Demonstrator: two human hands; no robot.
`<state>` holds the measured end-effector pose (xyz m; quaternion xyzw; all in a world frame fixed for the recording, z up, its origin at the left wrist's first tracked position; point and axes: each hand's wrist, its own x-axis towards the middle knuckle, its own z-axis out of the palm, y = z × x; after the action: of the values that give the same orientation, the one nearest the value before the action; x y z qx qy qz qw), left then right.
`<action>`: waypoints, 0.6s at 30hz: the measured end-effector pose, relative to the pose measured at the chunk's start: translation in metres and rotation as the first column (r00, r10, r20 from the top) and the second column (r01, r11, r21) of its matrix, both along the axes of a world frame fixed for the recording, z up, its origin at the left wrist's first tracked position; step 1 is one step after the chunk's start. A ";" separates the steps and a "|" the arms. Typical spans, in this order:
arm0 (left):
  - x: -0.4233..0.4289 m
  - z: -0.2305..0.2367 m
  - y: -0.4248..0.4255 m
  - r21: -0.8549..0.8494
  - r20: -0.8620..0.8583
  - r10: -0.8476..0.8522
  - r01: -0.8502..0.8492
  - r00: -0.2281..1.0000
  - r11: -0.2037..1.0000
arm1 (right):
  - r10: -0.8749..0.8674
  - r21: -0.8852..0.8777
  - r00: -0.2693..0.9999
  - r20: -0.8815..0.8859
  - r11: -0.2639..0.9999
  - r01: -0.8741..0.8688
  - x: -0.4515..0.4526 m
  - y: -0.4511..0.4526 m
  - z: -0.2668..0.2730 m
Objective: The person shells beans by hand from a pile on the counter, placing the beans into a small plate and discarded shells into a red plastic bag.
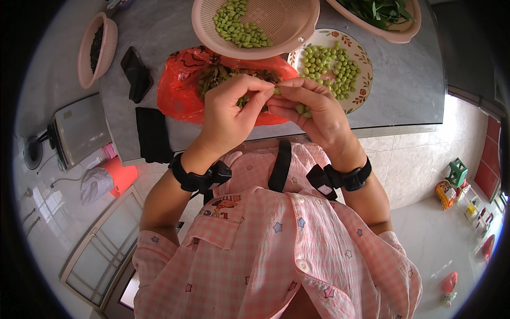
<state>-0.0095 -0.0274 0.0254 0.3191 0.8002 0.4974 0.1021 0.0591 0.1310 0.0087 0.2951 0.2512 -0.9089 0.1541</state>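
Over the front of a grey table, my left hand (235, 107) and my right hand (314, 107) meet fingertip to fingertip, pinching a small green bean or pod (276, 91) between them. More green beans or pods (303, 110) rest in the curled fingers of my right hand. Beneath my hands lies an open red plastic bag (179, 91) with green pods (211, 77) inside, partly hidden by my left hand. Behind my right hand, shelled green beans (346, 71) sit on a floral-rimmed plate (362, 91). A pink colander (287, 20) holding flat green pods or beans (243, 34) stands behind the bag.
Leafy greens (376, 12) fill a pink basket (410, 30) at the back right. On the left are another pink basket (107, 48) with dark contents, a black phone-like device (135, 71) and a black cloth (153, 135). The table's front edge (398, 127) runs close to my body.
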 end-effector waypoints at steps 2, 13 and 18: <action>0.003 -0.010 -0.002 0.116 0.188 0.052 -0.075 0.981 0.990 | -0.020 -0.060 1.000 -0.018 0.998 0.019 0.001 0.000 0.001; -0.007 -0.015 -0.019 -0.380 0.027 0.069 -0.054 0.997 0.923 | -0.353 0.059 0.926 0.133 0.936 0.348 0.014 0.019 -0.014; -0.010 -0.029 -0.019 -0.463 -0.330 -0.017 -0.146 0.944 0.874 | -0.456 0.141 0.873 0.173 0.889 0.436 0.021 0.040 -0.047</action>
<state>-0.0198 -0.0459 -0.0035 0.3337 0.9145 0.2269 0.0286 0.0804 0.1710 -0.0382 0.4425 0.2035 -0.8720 -0.0497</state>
